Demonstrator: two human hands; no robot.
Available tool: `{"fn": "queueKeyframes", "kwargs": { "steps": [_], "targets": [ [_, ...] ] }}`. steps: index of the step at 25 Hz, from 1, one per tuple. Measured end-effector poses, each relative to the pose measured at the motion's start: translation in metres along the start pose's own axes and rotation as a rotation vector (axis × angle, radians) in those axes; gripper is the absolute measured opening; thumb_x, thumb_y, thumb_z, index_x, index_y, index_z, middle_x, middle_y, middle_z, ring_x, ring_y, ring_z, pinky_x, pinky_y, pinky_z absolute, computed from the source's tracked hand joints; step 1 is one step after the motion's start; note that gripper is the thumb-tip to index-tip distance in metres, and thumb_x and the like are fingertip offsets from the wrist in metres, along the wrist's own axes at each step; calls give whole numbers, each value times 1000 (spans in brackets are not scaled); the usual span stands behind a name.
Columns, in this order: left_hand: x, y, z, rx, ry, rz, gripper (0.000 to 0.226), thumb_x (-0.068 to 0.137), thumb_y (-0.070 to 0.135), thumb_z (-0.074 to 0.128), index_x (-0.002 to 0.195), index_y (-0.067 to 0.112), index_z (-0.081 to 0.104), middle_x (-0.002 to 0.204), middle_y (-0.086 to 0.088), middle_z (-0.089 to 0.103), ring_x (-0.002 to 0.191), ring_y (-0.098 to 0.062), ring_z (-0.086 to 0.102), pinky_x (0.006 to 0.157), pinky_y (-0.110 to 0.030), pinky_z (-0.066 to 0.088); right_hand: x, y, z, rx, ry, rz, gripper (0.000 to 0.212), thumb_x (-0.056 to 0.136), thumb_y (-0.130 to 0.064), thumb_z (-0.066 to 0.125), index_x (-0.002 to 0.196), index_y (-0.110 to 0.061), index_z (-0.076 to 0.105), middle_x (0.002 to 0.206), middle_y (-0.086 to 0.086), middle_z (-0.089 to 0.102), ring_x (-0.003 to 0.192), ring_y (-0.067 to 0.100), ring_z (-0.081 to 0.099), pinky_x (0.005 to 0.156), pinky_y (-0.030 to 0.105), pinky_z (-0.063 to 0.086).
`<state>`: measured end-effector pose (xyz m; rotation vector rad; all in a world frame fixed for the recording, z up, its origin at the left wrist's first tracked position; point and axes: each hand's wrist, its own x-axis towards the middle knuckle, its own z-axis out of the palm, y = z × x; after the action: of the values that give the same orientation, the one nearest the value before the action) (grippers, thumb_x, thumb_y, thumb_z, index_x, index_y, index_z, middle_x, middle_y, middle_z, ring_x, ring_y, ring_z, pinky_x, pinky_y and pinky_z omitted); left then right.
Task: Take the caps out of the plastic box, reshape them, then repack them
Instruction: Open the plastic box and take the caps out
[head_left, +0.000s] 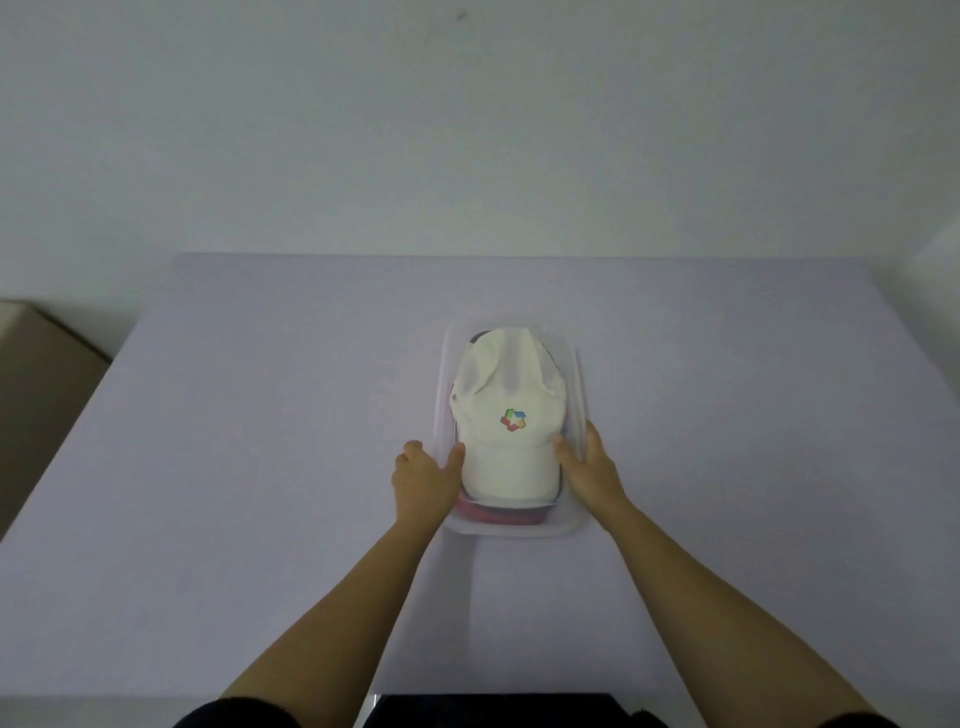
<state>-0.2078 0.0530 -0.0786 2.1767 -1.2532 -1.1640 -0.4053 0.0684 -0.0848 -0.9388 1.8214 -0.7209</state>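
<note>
Clear plastic box at frame centre, on a lilac table, holds at least three stacked caps: one white cap on top, with red cap and dark cap edges beneath. None appears taken out yet. Left hand and right hand clasp the box's side walls, thumbs inside against the white brim.

Lavender table filling the centre; brown cardboard box at 9 o'clock beside it; pale wall toward 12 o'clock.

white cap (multicolour logo) | red cap beneath | clear plastic box | lilac table
</note>
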Motion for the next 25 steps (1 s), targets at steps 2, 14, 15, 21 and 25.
{"fn": "queueKeyframes", "kwargs": {
  "steps": [2,14,15,21,25],
  "targets": [
    [-7,-13,1,-28,16,-160,71,79,54,63,120,-1,43,122,-23,54,109,-38,56,93,-46,49,-1,3,5,19,46,27,74,87,-53,52,147,-24,20,149,6,36,134,28,38,110,41,32],
    [-31,-13,-2,-214,-42,-282,45,83,43,65,76,2,48,62,-1,33,53,-11,32,45,-21,26,-1,4,10,69,67,20,74,89,-50,51,148,-22,17,152,8,30,138,30,32,110,41,28],
    [-32,-12,-2,-214,-35,-274,48,83,44,64,91,-2,53,65,-1,35,54,-10,33,44,-20,28,-1,4,9,78,63,16,74,88,-51,52,148,-22,17,152,7,31,138,29,32,111,41,28],
    [-41,-3,-8,-179,-28,-233,60,83,43,64,119,2,42,115,-19,52,91,-25,56,73,-30,49,-3,2,3,130,39,37,77,82,-59,55,145,-27,26,149,2,36,134,27,37,110,44,33],
    [-61,1,-3,-539,26,-109,37,84,31,68,101,13,41,91,-5,52,76,-17,52,69,-26,49,-3,-1,-3,359,-56,61,74,85,-69,32,146,-27,26,151,-4,31,137,19,31,114,40,24]
  ]
}}
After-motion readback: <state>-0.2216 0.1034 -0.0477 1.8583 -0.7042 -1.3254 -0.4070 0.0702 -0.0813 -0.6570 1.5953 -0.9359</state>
